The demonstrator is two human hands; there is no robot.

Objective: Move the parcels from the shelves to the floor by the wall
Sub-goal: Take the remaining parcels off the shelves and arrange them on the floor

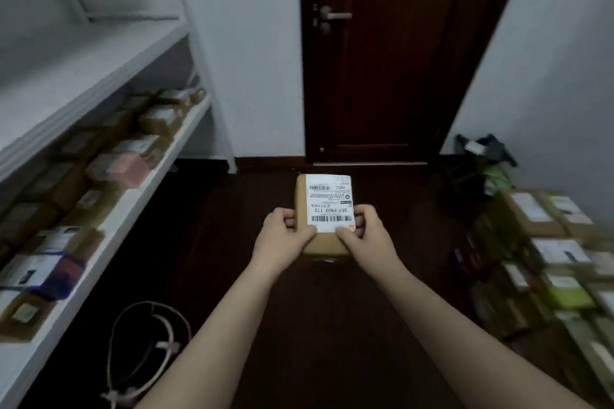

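I hold a small brown cardboard parcel [324, 206] with a white barcode label out in front of me, above the dark floor. My left hand [285, 236] grips its near left edge and my right hand [365, 232] grips its near right edge, thumbs on top. On the left, a white shelf [139, 209] carries several more parcels, brown, pink and blue. On the right, several parcels [548, 242] lie stacked on the floor along the white wall.
A dark wooden door [392, 60] with a metal handle stands shut straight ahead. A dark bag [481, 159] sits in the right corner beyond the floor parcels. Under the shelf lies a basket-like item with a white cord [149, 342]. Dark floor runs between shelf and stack.
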